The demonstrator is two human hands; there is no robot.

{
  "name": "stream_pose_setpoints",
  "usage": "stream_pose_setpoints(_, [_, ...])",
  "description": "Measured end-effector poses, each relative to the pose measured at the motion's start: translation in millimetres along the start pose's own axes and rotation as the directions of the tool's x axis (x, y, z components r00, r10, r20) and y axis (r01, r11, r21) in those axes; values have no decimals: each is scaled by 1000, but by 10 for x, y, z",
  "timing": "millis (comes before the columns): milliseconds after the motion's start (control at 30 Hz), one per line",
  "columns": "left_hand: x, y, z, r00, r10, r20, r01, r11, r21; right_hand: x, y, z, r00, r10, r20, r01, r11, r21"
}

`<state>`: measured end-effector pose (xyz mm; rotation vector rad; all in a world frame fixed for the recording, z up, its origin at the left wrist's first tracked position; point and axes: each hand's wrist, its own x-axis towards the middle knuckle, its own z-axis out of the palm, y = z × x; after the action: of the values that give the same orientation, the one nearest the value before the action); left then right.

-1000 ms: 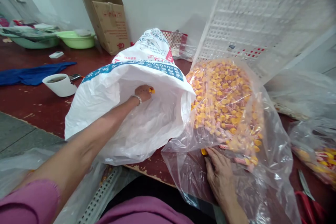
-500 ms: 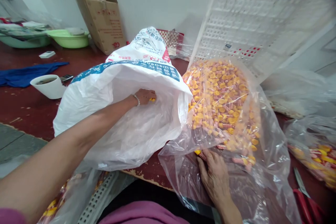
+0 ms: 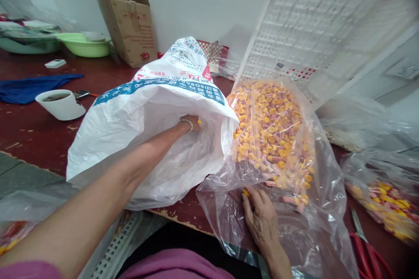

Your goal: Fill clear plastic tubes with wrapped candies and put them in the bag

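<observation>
My left hand [image 3: 192, 123] is deep in the open white sack [image 3: 108, 139], fingers curled, with a bit of yellow showing at the fingertips. A beaded bracelet circles that wrist. My right hand [image 3: 261, 213] lies over the clear plastic bag [image 3: 225, 222], thumb and fingers closed round a small yellow-tipped piece [image 3: 246, 192]. Just beyond it, many yellow and pink pieces [image 3: 271, 117] fill the clear bag. Most of the left fingers are hidden by the back of the hand.
Red-handled scissors [image 3: 363, 244] and another bag of pieces [image 3: 389, 200] lie at the right. A white crate [image 3: 307, 22] leans behind. On the left are a cup [image 3: 62, 107], a blue cloth [image 3: 36, 87], a green basin [image 3: 85, 45] and a cardboard box [image 3: 134, 30].
My left hand has moved right and slightly deeper into the sack, the yellow bit moving with it. My right hand stays by the clear bag. The view has shifted slightly.
</observation>
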<state>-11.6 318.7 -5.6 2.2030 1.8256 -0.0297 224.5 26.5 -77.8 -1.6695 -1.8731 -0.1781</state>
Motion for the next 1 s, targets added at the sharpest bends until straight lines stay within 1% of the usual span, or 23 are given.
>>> stream_pose_setpoints(33, [-59, -4, -27, 1000, -3, -3, 3, 1000, -10, -5, 10, -7, 999, 34, -27, -33, 998, 48])
stream_pose_setpoints(100, [-226, -66, -94, 999, -14, -32, 13, 999, -33, -23, 12, -48, 985, 149, -87, -135, 980, 149])
stream_pose_setpoints(200, [-625, -244, -187, 996, -21, -92, 14, 997, -74, -62, -102, -211, 934, 330, -140, -286, 921, 263])
stream_pose_setpoints(267, [-991, -348, -221, 993, 4, -115, -18, 993, -115, -62, -285, -378, 906, 385, -172, -311, 886, 345])
stream_pose_setpoints(333, [-1403, -384, -221, 989, 54, -136, -88, 962, -259, 1, -533, -538, 904, 387, -181, -264, 840, 474])
stream_pose_setpoints(367, [-1608, -372, -208, 985, 79, -150, -134, 907, -400, 62, -666, -597, 911, 376, -170, -229, 803, 550])
stream_pose_setpoints(433, [-1978, -296, -159, 982, 118, -147, -185, 753, -631, 232, -912, -645, 917, 375, -133, -191, 708, 680])
stream_pose_setpoints(467, [-2130, -242, -126, 982, 132, -135, -189, 688, -701, 326, -1013, -634, 916, 390, -97, -197, 645, 739])
stream_pose_setpoints(500, [-2253, -184, -91, 982, 146, -116, -184, 646, -740, 416, -1096, -604, 913, 404, -61, -203, 580, 789])
stream_pose_setpoints(567, [-2416, -81, -27, 983, 158, -98, -175, 604, -778, 554, -1204, -515, 916, 400, 4, -214, 480, 851])
stream_pose_setpoints(633, [-2492, -26, 4, 986, 156, -61, -139, 559, -818, 616, -1249, -428, 927, 371, 42, -219, 450, 866])
stream_pose_setpoints(667, [-2515, -22, 3, 987, 163, -15, -99, 524, -846, 622, -1255, -396, 930, 363, 57, -229, 451, 863])
stream_pose_setpoints(733, [-2566, -53, -20, 973, 195, 127, 31, 432, -901, 606, -1255, -360, 925, 371, 84, -258, 448, 856])
stream_pose_setpoints(800, [-2648, -110, -41, 932, 254, 259, 162, 346, -924, 579, -1260, -353, 914, 394, 94, -278, 442, 853])
stream_pose_setpoints(833, [-2700, -137, -40, 915, 281, 290, 197, 318, -928, 567, -1272, -352, 911, 401, 96, -283, 440, 852])
stream_pose_setpoints(900, [-2808, -173, -9, 894, 330, 305, 217, 277, -936, 546, -1318, -346, 914, 391, 112, -285, 417, 863])
stream_pose_setpoints(1000, [-2925, -168, 86, 886, 384, 259, 190, 209, -959, 512, -1415, -318, 930, 309, 201, -298, 308, 903])
